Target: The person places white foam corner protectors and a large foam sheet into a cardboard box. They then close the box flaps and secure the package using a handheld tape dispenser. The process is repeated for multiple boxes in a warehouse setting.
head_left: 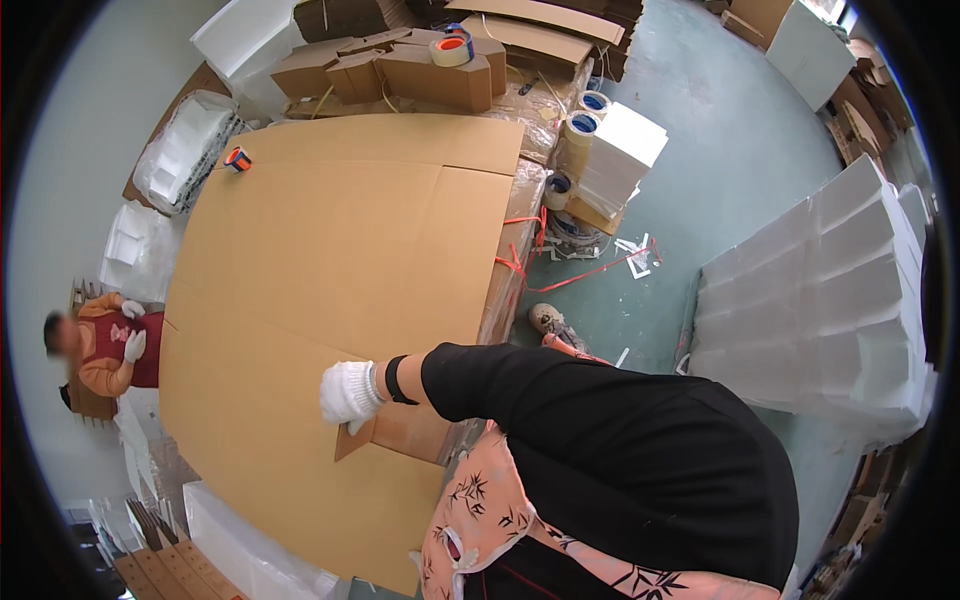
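From my gloved right hand [348,393], I could sweep across the cardboard sheet [340,240] toward twelve; an orange-and-black tape roll [237,160] obstructs eleven.

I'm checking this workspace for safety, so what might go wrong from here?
A red strap trails onto the floor near a shoe and might cause a trip. The tape roll near the far-left corner of the large cardboard sheet could fall if the sheet tilts. The gloved right hand is at a small flap, which may bend or tear under pressure.
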Action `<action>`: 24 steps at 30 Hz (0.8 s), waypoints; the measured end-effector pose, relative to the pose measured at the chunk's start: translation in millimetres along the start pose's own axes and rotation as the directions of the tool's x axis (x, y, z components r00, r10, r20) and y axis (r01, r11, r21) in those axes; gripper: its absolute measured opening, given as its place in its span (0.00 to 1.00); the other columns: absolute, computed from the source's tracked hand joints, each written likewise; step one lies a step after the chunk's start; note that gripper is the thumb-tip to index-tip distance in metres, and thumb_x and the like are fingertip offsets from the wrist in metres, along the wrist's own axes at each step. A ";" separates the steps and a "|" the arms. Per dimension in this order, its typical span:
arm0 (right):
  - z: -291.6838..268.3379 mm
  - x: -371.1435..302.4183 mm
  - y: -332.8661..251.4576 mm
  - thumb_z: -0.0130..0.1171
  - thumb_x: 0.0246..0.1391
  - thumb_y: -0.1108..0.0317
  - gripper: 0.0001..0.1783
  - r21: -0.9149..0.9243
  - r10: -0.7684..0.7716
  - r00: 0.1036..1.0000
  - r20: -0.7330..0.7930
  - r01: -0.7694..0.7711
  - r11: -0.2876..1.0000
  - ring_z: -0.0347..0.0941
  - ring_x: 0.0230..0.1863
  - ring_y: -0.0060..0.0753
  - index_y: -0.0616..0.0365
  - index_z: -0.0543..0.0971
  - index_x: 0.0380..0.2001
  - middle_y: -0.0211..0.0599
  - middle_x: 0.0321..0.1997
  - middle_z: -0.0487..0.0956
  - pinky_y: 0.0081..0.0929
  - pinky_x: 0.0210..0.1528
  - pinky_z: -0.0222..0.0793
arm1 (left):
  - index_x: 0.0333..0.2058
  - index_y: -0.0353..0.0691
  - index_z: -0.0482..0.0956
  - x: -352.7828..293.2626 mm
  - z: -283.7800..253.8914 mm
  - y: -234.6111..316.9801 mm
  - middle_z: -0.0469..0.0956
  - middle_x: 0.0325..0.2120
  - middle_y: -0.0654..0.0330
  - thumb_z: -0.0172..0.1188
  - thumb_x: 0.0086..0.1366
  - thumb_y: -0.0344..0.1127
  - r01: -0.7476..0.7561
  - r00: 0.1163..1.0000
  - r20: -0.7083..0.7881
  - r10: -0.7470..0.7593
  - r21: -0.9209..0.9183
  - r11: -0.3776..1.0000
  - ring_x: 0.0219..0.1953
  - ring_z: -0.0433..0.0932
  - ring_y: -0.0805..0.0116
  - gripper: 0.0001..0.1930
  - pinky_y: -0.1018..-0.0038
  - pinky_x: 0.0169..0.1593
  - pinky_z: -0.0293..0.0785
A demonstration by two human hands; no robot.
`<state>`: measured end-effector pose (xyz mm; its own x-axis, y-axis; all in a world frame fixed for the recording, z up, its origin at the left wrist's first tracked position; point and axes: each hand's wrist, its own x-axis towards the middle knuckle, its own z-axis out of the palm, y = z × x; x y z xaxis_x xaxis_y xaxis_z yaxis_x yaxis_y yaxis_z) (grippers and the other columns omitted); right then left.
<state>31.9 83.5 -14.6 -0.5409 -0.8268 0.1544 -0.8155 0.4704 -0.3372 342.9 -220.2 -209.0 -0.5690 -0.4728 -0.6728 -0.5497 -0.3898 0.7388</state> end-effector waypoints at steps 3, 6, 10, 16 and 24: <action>-2.5 0.9 3.6 0.66 0.45 0.46 0.21 0.019 0.009 1.000 0.000 -0.009 1.000 0.80 0.36 0.48 0.53 0.82 0.30 0.37 0.30 0.83 0.43 0.36 0.77 | 0.60 0.40 0.65 -3.3 -9.9 3.6 0.69 0.59 0.56 0.40 0.72 0.58 0.016 1.000 -0.017 -0.016 -0.013 1.000 0.57 0.71 0.57 0.29 0.60 0.55 0.72; 12.0 8.0 13.9 0.66 0.44 0.44 0.20 0.030 0.011 0.997 -0.074 -0.009 1.000 0.79 0.35 0.49 0.49 0.81 0.26 0.37 0.28 0.82 0.44 0.36 0.76 | 0.59 0.40 0.65 -8.4 -29.3 -1.7 0.69 0.59 0.57 0.39 0.72 0.58 0.011 0.998 -0.055 -0.018 -0.130 0.991 0.57 0.71 0.58 0.29 0.60 0.55 0.72; 2.5 12.7 10.3 0.59 0.50 0.41 0.23 -0.019 0.060 0.997 0.053 -0.059 0.998 0.78 0.30 0.53 0.52 0.82 0.26 0.43 0.25 0.80 0.47 0.34 0.74 | 0.60 0.40 0.66 -8.4 -39.2 -9.1 0.70 0.59 0.57 0.39 0.72 0.57 0.030 0.971 -0.214 -0.104 -0.321 0.947 0.58 0.71 0.57 0.29 0.61 0.56 0.72; 2.6 24.7 0.9 0.55 0.53 0.39 0.27 -0.181 0.120 0.954 0.274 -0.071 0.981 0.80 0.32 0.49 0.54 0.83 0.27 0.45 0.27 0.82 0.44 0.34 0.75 | 0.62 0.37 0.63 -16.1 -15.2 -20.7 0.70 0.58 0.54 0.45 0.73 0.49 -0.169 0.937 -0.332 -0.107 -0.700 0.694 0.58 0.71 0.52 0.26 0.55 0.59 0.71; -1.1 17.7 30.5 0.58 0.52 0.41 0.26 -0.129 0.133 0.961 0.244 -0.104 0.986 0.78 0.32 0.52 0.57 0.82 0.27 0.48 0.26 0.80 0.44 0.34 0.73 | 0.54 0.32 0.72 -66.1 17.5 46.2 0.77 0.50 0.53 0.53 0.70 0.39 -0.409 0.888 -0.434 0.149 -0.599 0.688 0.51 0.78 0.58 0.20 0.61 0.54 0.76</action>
<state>-2.8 83.6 -21.0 -0.5781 -0.8066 -0.1231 -0.7743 0.5899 -0.2290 344.4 -193.1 -131.1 -0.3218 -0.8214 -0.4709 0.2208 -0.5487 0.8063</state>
